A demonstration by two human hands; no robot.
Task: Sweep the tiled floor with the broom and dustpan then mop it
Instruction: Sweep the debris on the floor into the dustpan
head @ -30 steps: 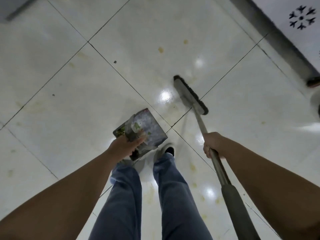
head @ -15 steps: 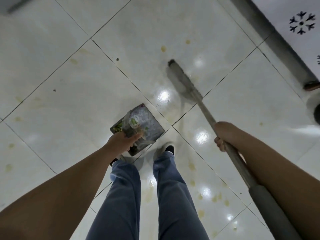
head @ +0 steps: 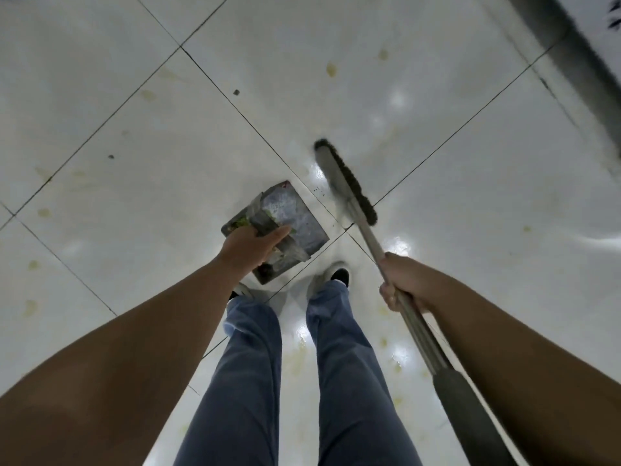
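I look straight down at a glossy white tiled floor. My left hand grips the near edge of a flat grey dustpan that holds green and whitish scraps; it sits just ahead of my feet. My right hand grips the metal handle of the broom. The dark-bristled broom head rests on the floor just right of the dustpan's open edge, with small dark crumbs between them.
Yellowish stains and dark specks dot the tiles ahead and to the left. A dark grey strip runs diagonally along the upper right. My legs in blue trousers and my shoes stand below the dustpan.
The broom head has been drawn back toward the dustpan from farther out on the tile. My right hand has pulled nearer to me. The dustpan stays in my left hand.
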